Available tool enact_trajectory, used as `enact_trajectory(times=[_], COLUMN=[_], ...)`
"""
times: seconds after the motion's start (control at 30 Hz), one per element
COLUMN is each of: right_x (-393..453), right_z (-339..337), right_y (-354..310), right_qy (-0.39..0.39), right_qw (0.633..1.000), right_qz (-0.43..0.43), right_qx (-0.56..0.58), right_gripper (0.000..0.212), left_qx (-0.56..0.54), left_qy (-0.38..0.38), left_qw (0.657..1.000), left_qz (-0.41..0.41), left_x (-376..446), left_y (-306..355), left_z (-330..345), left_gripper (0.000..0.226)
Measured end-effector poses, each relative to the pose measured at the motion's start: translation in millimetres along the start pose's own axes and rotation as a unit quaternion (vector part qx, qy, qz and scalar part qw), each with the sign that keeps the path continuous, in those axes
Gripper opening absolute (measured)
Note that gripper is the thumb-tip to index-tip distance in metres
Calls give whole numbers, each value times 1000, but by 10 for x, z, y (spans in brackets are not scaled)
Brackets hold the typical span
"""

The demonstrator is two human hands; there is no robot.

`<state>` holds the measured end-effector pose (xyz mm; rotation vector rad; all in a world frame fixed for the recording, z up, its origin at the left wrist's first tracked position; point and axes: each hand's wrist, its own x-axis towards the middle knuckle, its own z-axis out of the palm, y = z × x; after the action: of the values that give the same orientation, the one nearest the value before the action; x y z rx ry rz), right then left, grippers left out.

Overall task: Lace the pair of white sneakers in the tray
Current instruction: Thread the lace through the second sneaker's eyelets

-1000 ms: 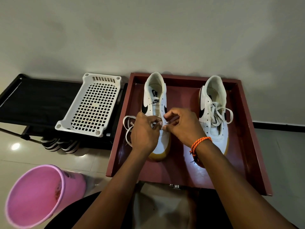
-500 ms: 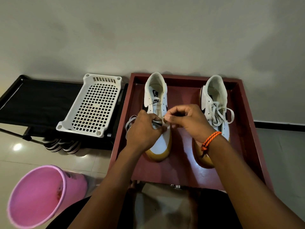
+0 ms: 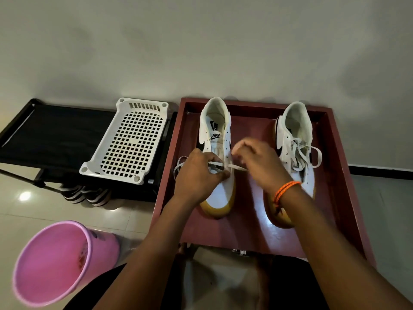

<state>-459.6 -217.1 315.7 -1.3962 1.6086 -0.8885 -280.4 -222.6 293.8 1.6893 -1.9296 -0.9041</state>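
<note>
Two white sneakers with tan soles stand toe-toward-me in a dark red tray [image 3: 335,153]. The left sneaker [image 3: 218,130] is partly laced; its white lace [image 3: 237,167] crosses the lower eyelets and loops out to the left. My left hand [image 3: 199,173] pinches the shoe and lace at the left eyelet row. My right hand [image 3: 259,162], with an orange wristband, pinches the lace end just right of the shoe; its fingers are motion-blurred. The right sneaker [image 3: 295,133] has its lace threaded, with loose loops on top, and my right forearm hides its toe.
A white perforated plastic basket [image 3: 131,142] rests on a black rack [image 3: 51,133] left of the tray. Striped footwear [image 3: 87,194] sits under the rack. A pink bucket [image 3: 55,262] stands at the lower left on the tiled floor. A grey wall rises behind.
My right hand has shifted rightward, drawing the lace end out across the left sneaker. My left hand stays pinched at the eyelets. The view has drifted slightly.
</note>
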Motion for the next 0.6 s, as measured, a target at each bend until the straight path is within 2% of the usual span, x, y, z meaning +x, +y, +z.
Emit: enact_trajectory(times=[0.03,0.07,0.2,0.33,0.43,0.5,0.6], right_x=[-6,-29,-19,-23,-64,-79,-134], right_z=[71,129,155,86,11,-39,-134], right_y=[96,150,183,48,-90,-192,-287], right_qy=[-8,-33,-39,-65,-69,-104,-170], right_qw=[988,973,984,996,984,958,880], right_qz=[-8,-2,-43,-57,-50,-24,5], right_qx=[-153,-226,-171,-8,154,264,444], right_gripper=[33,34,18,24,25,24,20], left_qx=[-2,-6,-20,-28,-25,-25,-29], left_qy=[0,-1,3,5,4,2,3], left_qw=[1000,1000,1000,1000,1000,1000,999], left_qz=[1,1,6,-4,-6,-9,-13], left_x=[8,12,27,35,46,45,49], left_y=[-15,-23,-50,-64,-61,-52,-64], left_z=[3,5,11,7,11,14,22], left_gripper=[26,27,30,23,23,22,21])
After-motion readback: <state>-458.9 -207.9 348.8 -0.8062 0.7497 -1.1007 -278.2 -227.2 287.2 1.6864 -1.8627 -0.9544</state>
